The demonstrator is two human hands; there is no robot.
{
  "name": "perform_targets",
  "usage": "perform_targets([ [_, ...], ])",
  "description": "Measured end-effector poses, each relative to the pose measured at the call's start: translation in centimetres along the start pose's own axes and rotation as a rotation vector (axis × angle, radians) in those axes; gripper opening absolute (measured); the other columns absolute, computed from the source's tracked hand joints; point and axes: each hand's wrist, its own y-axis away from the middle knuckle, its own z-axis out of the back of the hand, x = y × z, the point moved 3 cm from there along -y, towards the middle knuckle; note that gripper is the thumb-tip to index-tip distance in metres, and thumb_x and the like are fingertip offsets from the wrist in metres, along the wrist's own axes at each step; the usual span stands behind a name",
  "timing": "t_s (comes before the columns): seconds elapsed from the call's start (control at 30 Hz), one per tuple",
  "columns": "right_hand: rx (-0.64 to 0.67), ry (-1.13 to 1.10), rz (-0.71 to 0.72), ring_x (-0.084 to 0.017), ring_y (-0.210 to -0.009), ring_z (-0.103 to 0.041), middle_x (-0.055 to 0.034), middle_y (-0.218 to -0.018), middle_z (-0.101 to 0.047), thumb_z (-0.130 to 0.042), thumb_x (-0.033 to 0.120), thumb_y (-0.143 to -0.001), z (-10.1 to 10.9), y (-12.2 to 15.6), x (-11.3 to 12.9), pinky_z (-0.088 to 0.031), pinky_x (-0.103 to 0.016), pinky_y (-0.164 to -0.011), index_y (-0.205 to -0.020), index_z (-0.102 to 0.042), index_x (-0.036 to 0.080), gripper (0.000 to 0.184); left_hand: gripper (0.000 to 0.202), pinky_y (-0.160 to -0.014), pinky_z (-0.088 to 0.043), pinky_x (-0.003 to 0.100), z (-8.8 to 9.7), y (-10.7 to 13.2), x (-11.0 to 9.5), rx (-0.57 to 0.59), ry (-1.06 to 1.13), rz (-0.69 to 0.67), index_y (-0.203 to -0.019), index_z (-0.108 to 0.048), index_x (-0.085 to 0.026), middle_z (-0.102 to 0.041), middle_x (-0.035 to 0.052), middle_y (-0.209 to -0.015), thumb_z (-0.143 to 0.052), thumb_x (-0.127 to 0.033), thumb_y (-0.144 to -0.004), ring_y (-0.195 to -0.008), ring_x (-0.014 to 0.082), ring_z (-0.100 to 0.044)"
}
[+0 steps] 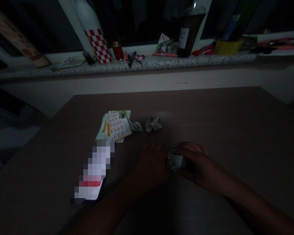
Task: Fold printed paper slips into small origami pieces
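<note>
A small piece of folded printed paper [175, 161] is between my two hands, low over the brown table. My left hand [154, 165] is closed at the paper's left edge, its fingers curled and partly lost in shadow. From the other side, my right hand [201, 165] grips the paper, index finger along the top and thumb near the lower right corner. Just beyond the hands stand small folded paper shapes [153, 124]. Left of them lies a stack of printed lottery-style slips [116, 126], with another folded piece [135, 125] against its right side.
A phone [95, 173] with a lit, pixelated screen lies left of my left arm. Behind the wooden table [222, 114], a speckled windowsill [142, 65] carries a red-and-white checked bottle [99, 45], a dark bottle [186, 39], a small red jar [118, 50] and a yellow container [227, 47].
</note>
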Motion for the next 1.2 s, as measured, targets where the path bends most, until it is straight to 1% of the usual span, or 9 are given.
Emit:
perform_targets([
  [0.27,-0.085,0.038,-0.040,-0.029,-0.111,-0.057,-0.0069,-0.117,-0.062,-0.072,0.015,-0.065,-0.4,0.4,-0.8,-0.039,-0.048,-0.096,-0.113,-0.061,0.026,0.051,0.015,-0.079,-0.041,0.039,0.0,-0.2,0.0,0.003,0.013,-0.006,-0.086,-0.063,-0.018,-0.063,0.0071,-0.089,-0.049,-0.024,-0.084,-0.086,0.0234,-0.056],
  [0.47,-0.075,0.043,-0.069,-0.027,-0.110,-0.057,-0.0058,-0.115,-0.063,-0.073,0.017,-0.065,-0.2,0.4,-0.4,-0.039,-0.047,-0.097,-0.113,-0.061,0.026,0.050,0.016,-0.080,-0.041,0.040,0.0,-0.2,0.1,0.022,0.022,-0.008,-0.085,-0.063,-0.018,-0.063,0.0070,-0.088,-0.048,-0.023,-0.085,-0.086,0.0241,-0.057],
  [0.63,-0.113,0.071,-0.120,-0.029,-0.111,-0.055,-0.0068,-0.116,-0.062,-0.076,0.024,-0.064,0.3,0.4,-0.4,-0.038,-0.049,-0.098,-0.116,-0.058,0.026,0.055,0.015,-0.079,-0.041,0.039,0.1,-0.1,0.2,0.014,0.021,-0.015,-0.086,-0.062,-0.017,-0.063,0.0068,-0.089,-0.048,-0.020,-0.084,-0.087,0.0234,-0.056],
  [0.7,-0.124,0.057,-0.118,-0.029,-0.112,-0.054,-0.0073,-0.116,-0.061,-0.076,0.025,-0.064,0.4,0.4,-0.4,-0.039,-0.049,-0.097,-0.117,-0.057,0.025,0.056,0.015,-0.079,-0.041,0.039,0.1,-0.1,0.2,0.016,0.025,-0.022,-0.087,-0.062,-0.017,-0.063,0.0071,-0.090,-0.048,-0.020,-0.084,-0.088,0.0235,-0.056],
  [0.87,-0.127,-0.061,-0.063,-0.026,-0.111,-0.056,-0.0079,-0.118,-0.060,-0.070,0.015,-0.068,0.2,0.2,0.2,-0.043,-0.045,-0.097,-0.120,-0.053,0.024,0.056,0.015,-0.081,-0.041,0.040,0.3,-0.2,0.1,0.026,0.024,-0.011,-0.088,-0.062,-0.017,-0.063,0.0077,-0.092,-0.048,-0.020,-0.085,-0.089,0.0241,-0.056],
  [0.97,-0.116,-0.115,-0.040,-0.026,-0.111,-0.056,-0.0075,-0.119,-0.059,-0.067,0.010,-0.069,0.0,0.3,0.6,-0.045,-0.044,-0.095,-0.123,-0.051,0.025,0.058,0.015,-0.081,-0.042,0.040,0.4,-0.2,0.0,0.041,0.020,-0.011,-0.088,-0.062,-0.017,-0.063,0.0080,-0.093,-0.048,-0.021,-0.085,-0.090,0.0245,-0.056],
  [1.2,-0.119,-0.102,0.013,-0.027,-0.116,-0.054,-0.0068,-0.124,-0.058,-0.064,0.005,-0.070,-0.3,0.6,0.8,-0.044,-0.045,-0.098,-0.126,-0.050,0.028,0.062,0.017,-0.083,-0.041,0.042,0.1,-0.2,0.2,0.029,-0.002,-0.021,-0.089,-0.063,-0.016,-0.063,0.0083,-0.092,-0.048,-0.021,-0.084,-0.090,0.0246,-0.057],
])
